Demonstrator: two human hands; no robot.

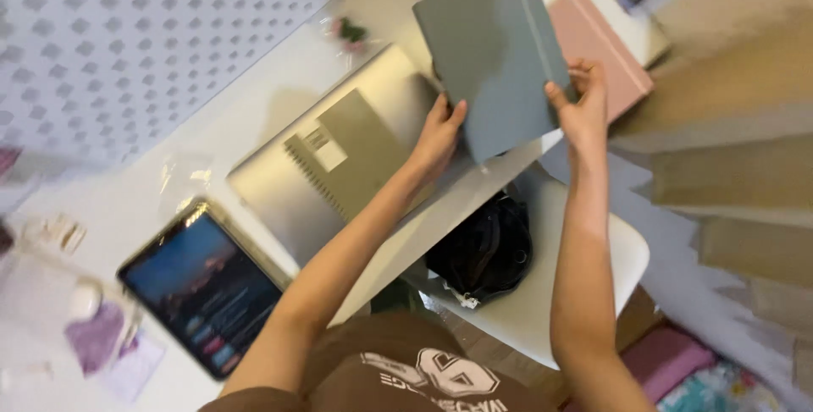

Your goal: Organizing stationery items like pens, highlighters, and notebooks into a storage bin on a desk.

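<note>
Above a white desk [169, 183], a grey hardcover notebook [491, 48] is held by its near edge — left hand [438, 137] and right hand [583, 107] each pinched on a corner — so it clears the closed laptop [288, 200], spiral notepad [356, 154] and pink notebook [601, 48] beneath.

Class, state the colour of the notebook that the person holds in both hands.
The notebook is plain grey-green, held between the left hand and right hand. The head view shows it.
</note>
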